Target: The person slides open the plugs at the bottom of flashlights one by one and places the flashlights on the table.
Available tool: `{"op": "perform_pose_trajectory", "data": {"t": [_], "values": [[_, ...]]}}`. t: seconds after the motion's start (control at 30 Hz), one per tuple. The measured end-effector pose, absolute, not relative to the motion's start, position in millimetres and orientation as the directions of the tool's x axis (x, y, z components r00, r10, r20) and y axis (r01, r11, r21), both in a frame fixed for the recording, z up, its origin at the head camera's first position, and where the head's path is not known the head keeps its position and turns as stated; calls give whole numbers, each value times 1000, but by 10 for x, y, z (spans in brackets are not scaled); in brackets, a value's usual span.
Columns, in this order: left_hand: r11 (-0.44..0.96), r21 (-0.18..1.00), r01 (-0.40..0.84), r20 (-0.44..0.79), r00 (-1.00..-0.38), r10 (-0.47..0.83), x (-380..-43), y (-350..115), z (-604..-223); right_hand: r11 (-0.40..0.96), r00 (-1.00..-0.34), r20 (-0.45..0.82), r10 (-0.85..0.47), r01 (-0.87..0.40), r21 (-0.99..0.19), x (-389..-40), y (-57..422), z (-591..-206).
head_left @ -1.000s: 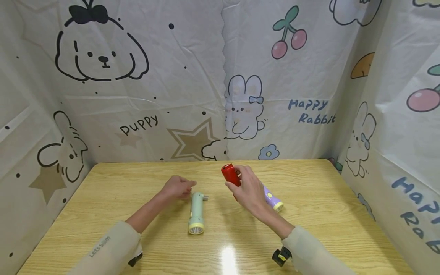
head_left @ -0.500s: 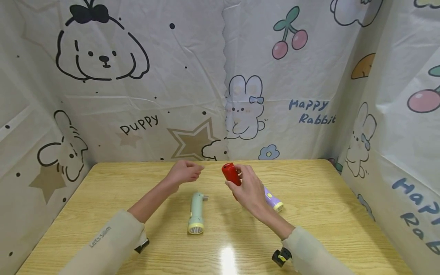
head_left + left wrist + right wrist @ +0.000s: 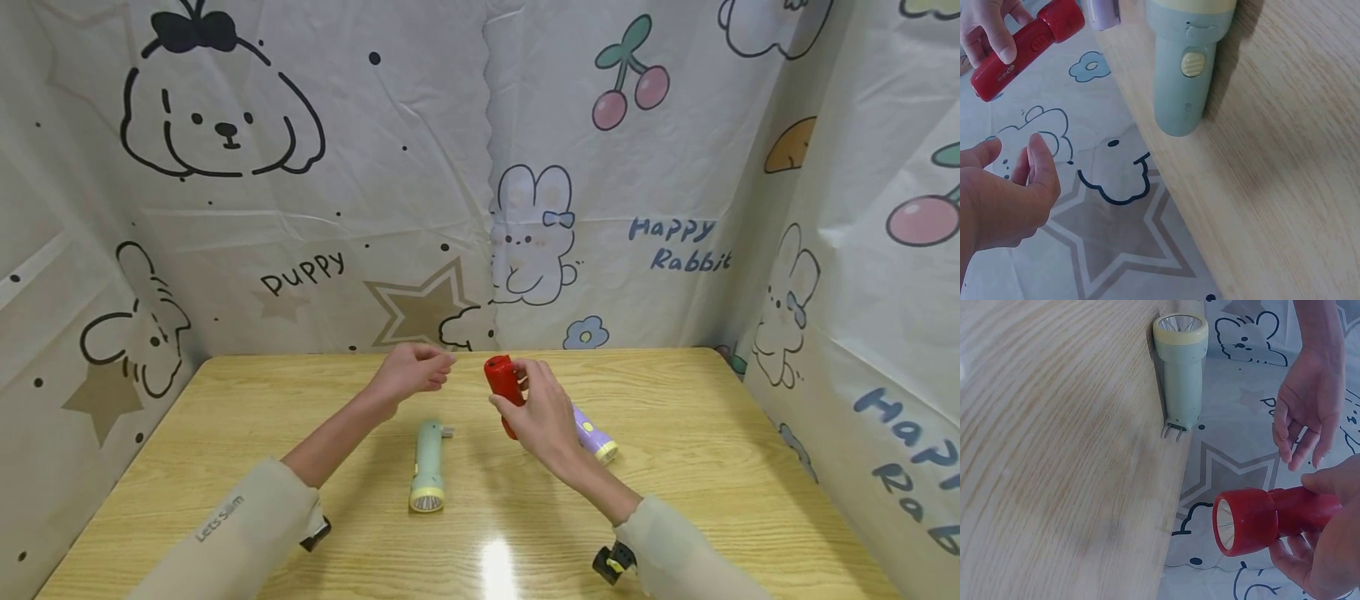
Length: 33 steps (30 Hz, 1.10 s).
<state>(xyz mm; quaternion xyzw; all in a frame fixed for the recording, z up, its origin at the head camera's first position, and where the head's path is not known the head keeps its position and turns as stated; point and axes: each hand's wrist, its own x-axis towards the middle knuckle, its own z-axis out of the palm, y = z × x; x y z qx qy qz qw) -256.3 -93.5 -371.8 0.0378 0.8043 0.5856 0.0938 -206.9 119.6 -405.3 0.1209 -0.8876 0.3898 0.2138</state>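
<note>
My right hand [image 3: 543, 417] grips a red flashlight [image 3: 501, 379] by its body, raised above the table; the right wrist view shows its clear lens [image 3: 1225, 524]. To the left of it my left hand [image 3: 408, 372] hovers, fingers loosely bent, thumb and fingertips apart and nothing between them. Below the left hand lies a pale green flashlight [image 3: 428, 462] with a yellow lens ring facing the near side. Metal plug prongs [image 3: 1174, 431] stick out at its other end. Partly hidden behind the right hand, a purple flashlight [image 3: 595, 435] lies on the table.
The wooden table [image 3: 262, 400] ends at a white patterned cloth [image 3: 420, 192] hung at the back and both sides. Light glares on the tabletop near the front.
My left hand has moved up and to the right, away from the green flashlight's plug end and closer to the red flashlight. The red flashlight has tilted slightly more upright in my right hand.
</note>
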Motion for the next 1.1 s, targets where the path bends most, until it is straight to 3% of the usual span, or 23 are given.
{"op": "perform_pose_trajectory", "data": {"t": [1.1], "values": [[200, 973, 117, 42, -938, 345, -2431, -719, -3573, 619, -870, 490, -46, -410, -670, -2032, 1161, -4023]]}}
